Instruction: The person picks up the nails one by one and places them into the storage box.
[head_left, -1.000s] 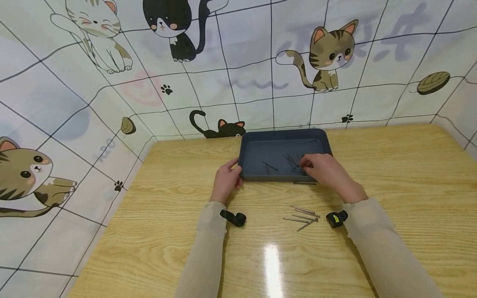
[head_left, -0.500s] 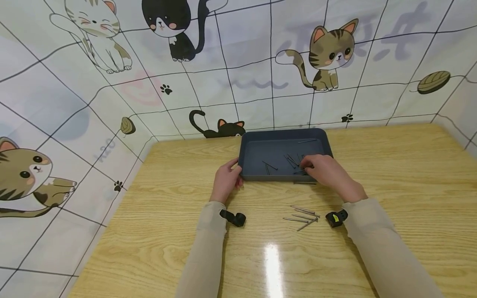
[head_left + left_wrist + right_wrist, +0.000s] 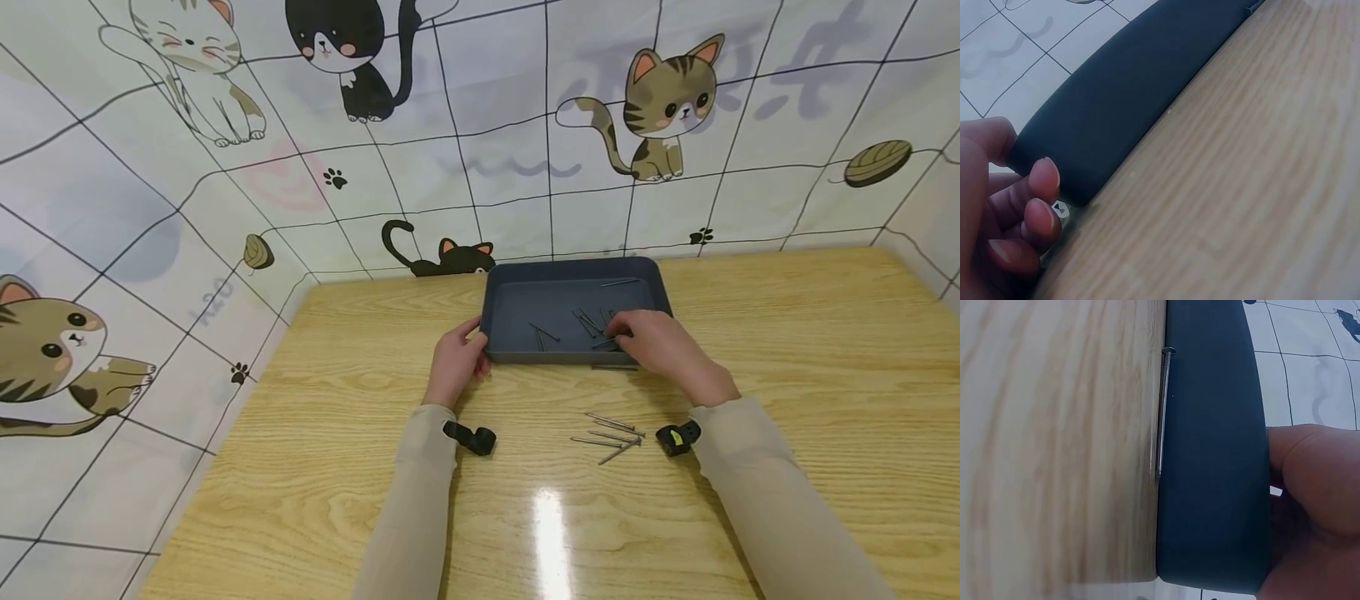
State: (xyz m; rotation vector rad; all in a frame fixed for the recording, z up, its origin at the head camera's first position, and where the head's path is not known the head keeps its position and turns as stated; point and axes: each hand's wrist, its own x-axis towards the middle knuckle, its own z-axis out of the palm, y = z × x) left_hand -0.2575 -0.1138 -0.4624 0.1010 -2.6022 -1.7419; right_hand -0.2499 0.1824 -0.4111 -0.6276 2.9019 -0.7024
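Dark grey tray (image 3: 573, 271) on a wooden table (image 3: 787, 350), with nails partly sorted into it. Left hand (image 3: 455, 363): fingers curled against the tray's near left corner, thumb on the rim, steadying it; the left wrist view shows the fingertips (image 3: 1044, 178) touching the outer wall. Right hand (image 3: 654, 342): reaches over the tray's near right edge, fingers bent down among the nails there; whether it pinches one cannot be told, since the fingertips are hidden. Nails in the tray (image 3: 581, 325): several lie loose just left of the right hand's fingers, and one more lies apart near the far wall (image 3: 618, 283). Nails on the table (image 3: 611, 437): a small loose heap of about five, below the right hand, near its wrist. One stray nail (image 3: 1161, 412) lies on the table touching the tray's outer near wall, directly under the right hand. Judged status: roughly half done; the tray holds a good share, while the heap and the stray by the wall are yet to go in. Backdrop: a cloth printed with cats (image 3: 667, 100).
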